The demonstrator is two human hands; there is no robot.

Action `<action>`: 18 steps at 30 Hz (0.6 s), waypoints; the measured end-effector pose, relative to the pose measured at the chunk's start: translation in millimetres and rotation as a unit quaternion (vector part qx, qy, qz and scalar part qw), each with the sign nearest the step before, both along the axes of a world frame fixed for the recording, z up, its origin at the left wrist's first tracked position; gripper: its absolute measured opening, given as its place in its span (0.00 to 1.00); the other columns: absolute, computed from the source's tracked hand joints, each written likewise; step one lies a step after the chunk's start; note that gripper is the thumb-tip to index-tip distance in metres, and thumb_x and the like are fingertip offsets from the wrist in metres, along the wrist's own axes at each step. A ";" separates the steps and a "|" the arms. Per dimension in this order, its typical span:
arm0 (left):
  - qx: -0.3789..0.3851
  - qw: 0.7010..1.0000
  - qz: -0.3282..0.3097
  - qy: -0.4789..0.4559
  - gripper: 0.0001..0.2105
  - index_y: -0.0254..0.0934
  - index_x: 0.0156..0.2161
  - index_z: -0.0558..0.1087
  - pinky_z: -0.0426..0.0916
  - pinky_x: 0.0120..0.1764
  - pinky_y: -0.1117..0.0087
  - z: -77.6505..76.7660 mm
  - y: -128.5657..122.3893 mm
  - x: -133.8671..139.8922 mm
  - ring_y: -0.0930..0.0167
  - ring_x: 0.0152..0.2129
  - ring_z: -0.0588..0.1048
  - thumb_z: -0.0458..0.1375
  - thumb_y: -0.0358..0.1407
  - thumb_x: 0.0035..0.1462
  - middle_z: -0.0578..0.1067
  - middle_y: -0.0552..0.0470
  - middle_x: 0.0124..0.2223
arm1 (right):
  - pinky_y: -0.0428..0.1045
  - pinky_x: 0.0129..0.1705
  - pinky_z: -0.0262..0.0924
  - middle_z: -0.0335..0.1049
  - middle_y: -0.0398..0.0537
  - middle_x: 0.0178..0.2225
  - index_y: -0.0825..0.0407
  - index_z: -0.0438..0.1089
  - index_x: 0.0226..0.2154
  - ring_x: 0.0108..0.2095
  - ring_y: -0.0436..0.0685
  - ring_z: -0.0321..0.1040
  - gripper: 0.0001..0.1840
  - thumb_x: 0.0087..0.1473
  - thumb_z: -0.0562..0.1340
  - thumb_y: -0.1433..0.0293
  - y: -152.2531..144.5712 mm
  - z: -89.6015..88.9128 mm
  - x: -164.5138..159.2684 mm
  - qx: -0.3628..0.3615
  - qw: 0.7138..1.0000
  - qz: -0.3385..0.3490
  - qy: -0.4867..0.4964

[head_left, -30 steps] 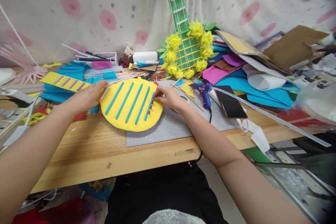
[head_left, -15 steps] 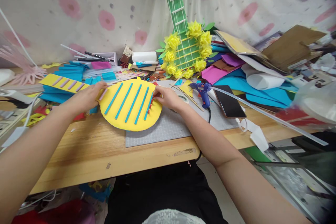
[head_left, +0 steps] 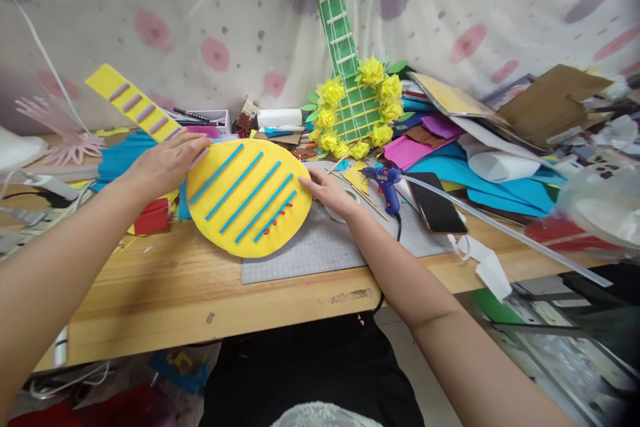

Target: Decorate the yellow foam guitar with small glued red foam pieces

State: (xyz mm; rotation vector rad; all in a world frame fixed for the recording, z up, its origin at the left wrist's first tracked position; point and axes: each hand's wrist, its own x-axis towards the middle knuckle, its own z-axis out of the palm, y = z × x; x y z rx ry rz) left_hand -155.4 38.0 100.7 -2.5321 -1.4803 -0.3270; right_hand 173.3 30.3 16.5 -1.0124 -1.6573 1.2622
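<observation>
A yellow craft guitar (head_left: 225, 177) is held up over the table, tilted, with its neck towards the upper left. Blue strips cross its round body, small red pieces sit along the rightmost strip, and purple bars line the neck. My left hand (head_left: 167, 159) is closed around the neck where it joins the body. At the right rim, my right hand (head_left: 327, 192) grips the body's edge with thumb in front; its other fingers are partly hidden. Beyond it lie a blue glue gun (head_left: 387, 187) and a grey cutting mat (head_left: 320, 250).
A green guitar (head_left: 353, 100) with yellow paper flowers leans against the back curtain. A phone (head_left: 435, 203) lies right of the glue gun. Coloured sheets (head_left: 450, 160) pile up at the right. A power strip (head_left: 50, 187) and cables occupy the left side.
The yellow guitar has turned clockwise, its neck rising. My right hand has moved from the red pieces on the body to the right rim.
</observation>
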 end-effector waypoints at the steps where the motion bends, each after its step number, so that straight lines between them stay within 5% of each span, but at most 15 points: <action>1: 0.009 1.000 -0.011 -0.003 0.21 0.31 0.56 0.59 0.47 0.60 0.58 3.2 1.1 2.2 0.69 0.59 0.55 0.40 0.34 0.60 0.61 0.45 0.59 | 0.52 0.45 0.64 0.70 0.48 0.44 0.51 0.66 0.44 0.44 0.55 0.67 0.19 0.51 0.59 0.59 -1.7 -1.9 -2.5 -0.026 0.999 0.018 0.016; 4: 0.066 0.997 -0.022 -0.032 0.24 0.27 0.60 0.52 0.42 0.61 0.57 9.3 1.2 5.6 0.69 0.62 0.47 0.42 0.30 0.57 0.54 0.42 0.63 | 0.54 0.44 0.65 0.71 0.47 0.43 0.51 0.66 0.44 0.43 0.57 0.68 0.21 0.49 0.61 0.59 -5.8 -6.0 -5.4 -0.073 0.995 0.038 0.055; 7: 0.120 0.990 0.030 -0.072 0.32 0.23 0.62 0.44 0.41 0.61 0.55 8.2 -3.8 3.3 0.63 0.63 0.40 0.48 0.29 0.52 0.45 0.36 0.65 | 0.53 0.47 0.64 0.71 0.47 0.43 0.51 0.66 0.44 0.45 0.56 0.67 0.22 0.46 0.63 0.60 -7.6 -7.9 -3.3 -0.076 0.993 0.036 0.088; 12: 0.163 0.950 0.170 -0.204 0.37 0.25 0.62 0.42 0.48 0.60 0.53 -11.2 -18.2 -0.6 0.60 0.61 0.48 0.53 0.36 0.52 0.49 0.32 0.63 | 0.53 0.48 0.64 0.71 0.45 0.43 0.49 0.66 0.42 0.44 0.55 0.68 0.22 0.44 0.64 0.59 -8.5 -8.7 -0.4 -0.091 0.990 0.039 0.101; 14: 0.160 0.906 0.208 -0.333 0.34 0.28 0.60 0.45 0.57 0.56 0.56 -22.9 -22.3 3.3 0.63 0.57 0.59 0.53 0.38 0.52 0.56 0.33 0.60 | 0.54 0.48 0.64 0.72 0.45 0.42 0.49 0.66 0.41 0.43 0.56 0.69 0.22 0.44 0.64 0.58 -8.2 -10.0 -0.9 -0.093 0.990 0.036 0.101; 18: 0.055 0.745 0.271 -0.607 0.23 0.33 0.54 0.48 0.67 0.49 0.60 -48.5 -26.1 23.3 0.68 0.51 0.67 0.47 0.39 0.56 0.62 0.34 0.57 | 0.54 0.46 0.65 0.72 0.46 0.42 0.49 0.64 0.41 0.41 0.56 0.70 0.21 0.44 0.64 0.60 -6.9 -15.3 -1.7 -0.095 0.990 0.023 0.106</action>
